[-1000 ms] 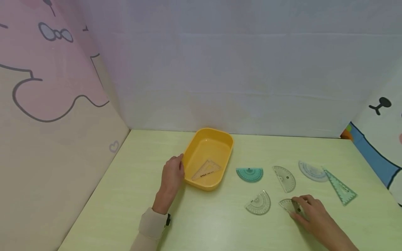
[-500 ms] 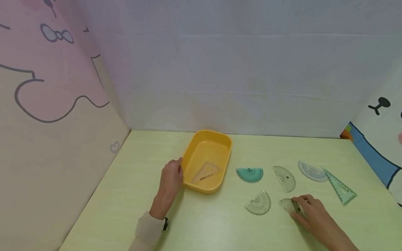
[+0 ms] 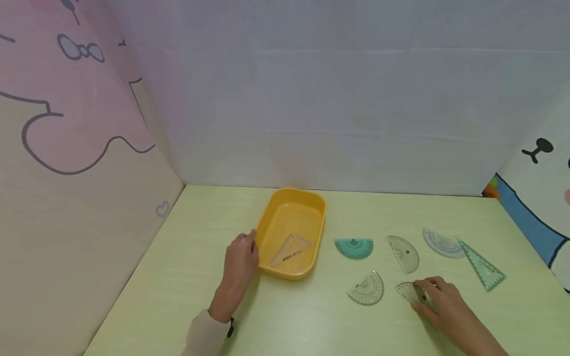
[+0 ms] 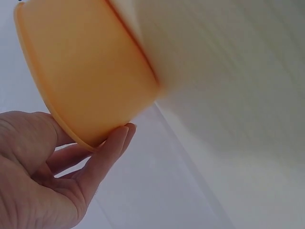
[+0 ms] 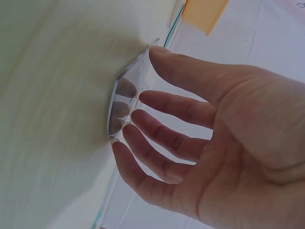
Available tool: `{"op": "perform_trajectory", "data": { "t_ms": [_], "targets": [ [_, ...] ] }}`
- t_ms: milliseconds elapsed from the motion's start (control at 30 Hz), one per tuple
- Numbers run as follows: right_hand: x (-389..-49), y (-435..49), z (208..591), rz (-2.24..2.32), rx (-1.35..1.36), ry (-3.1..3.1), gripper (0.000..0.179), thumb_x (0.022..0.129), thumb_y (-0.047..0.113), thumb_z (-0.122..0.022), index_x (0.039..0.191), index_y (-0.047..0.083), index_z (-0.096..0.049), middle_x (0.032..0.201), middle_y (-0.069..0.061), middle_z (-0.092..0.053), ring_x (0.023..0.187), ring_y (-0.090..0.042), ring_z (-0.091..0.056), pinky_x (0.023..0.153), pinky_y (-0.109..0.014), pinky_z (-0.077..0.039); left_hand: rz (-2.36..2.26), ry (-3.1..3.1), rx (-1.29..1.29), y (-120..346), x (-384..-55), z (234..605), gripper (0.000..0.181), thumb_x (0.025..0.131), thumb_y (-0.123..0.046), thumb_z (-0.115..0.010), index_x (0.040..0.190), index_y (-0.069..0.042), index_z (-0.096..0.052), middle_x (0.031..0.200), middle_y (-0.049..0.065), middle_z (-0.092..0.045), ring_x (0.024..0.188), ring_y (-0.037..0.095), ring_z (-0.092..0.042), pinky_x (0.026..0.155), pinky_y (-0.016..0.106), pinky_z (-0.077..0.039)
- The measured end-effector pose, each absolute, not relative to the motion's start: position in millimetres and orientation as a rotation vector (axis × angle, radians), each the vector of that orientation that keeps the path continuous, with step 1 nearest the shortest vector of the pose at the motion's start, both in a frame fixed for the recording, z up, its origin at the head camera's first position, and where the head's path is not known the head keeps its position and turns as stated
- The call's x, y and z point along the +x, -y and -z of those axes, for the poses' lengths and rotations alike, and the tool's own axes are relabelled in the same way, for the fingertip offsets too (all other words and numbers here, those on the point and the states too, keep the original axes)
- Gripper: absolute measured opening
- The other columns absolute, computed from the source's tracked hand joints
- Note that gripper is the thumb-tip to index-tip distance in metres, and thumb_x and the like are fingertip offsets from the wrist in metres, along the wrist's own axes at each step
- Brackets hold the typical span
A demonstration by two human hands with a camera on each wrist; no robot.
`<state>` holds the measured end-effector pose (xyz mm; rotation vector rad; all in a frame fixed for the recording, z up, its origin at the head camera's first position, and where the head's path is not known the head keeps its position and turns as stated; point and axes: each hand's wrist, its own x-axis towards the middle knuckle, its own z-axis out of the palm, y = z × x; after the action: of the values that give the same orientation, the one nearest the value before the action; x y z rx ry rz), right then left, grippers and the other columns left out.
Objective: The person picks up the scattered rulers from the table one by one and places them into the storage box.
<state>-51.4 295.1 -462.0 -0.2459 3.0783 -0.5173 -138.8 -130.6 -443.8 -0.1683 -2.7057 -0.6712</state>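
My left hand grips the left rim of a yellow plastic tray, thumb on one side of the wall and fingers on the other, as the left wrist view shows. A clear set square lies in the tray. At the lower right, my right hand holds a clear protractor between thumb and fingertips, close on the table; the hand partly covers it. In the right wrist view the thumb sits at one end of the protractor, the curled fingers along its edge.
A teal protractor and clear protractors lie between the tray and right hand. Farther right, a bluish clear protractor touches or overlaps a green set square. A covered wall bounds the table behind.
My left hand has drawn the tray toward me and slightly left, carrying the set square along in it. My right hand and its protractor have stayed put.
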Motion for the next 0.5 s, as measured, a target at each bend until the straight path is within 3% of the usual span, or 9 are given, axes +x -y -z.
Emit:
{"op": "perform_trajectory", "data": {
  "t_ms": [500],
  "targets": [
    [-53,-299,462,0.527,-0.221,-3.052,0.043,0.084,0.018,-0.084,0.116,-0.005,-0.067,0.106,-0.016,-0.060,0.091,-0.032,-0.059,0.079,-0.054,-0.050,0.609,2.752,-0.064,123,-127,442,0.035,0.090,0.008,-0.070,0.125,0.012,-0.067,0.090,0.022,-0.069,0.073,0.033,-0.070,0.065,0.042,-0.059]
  ]
}}
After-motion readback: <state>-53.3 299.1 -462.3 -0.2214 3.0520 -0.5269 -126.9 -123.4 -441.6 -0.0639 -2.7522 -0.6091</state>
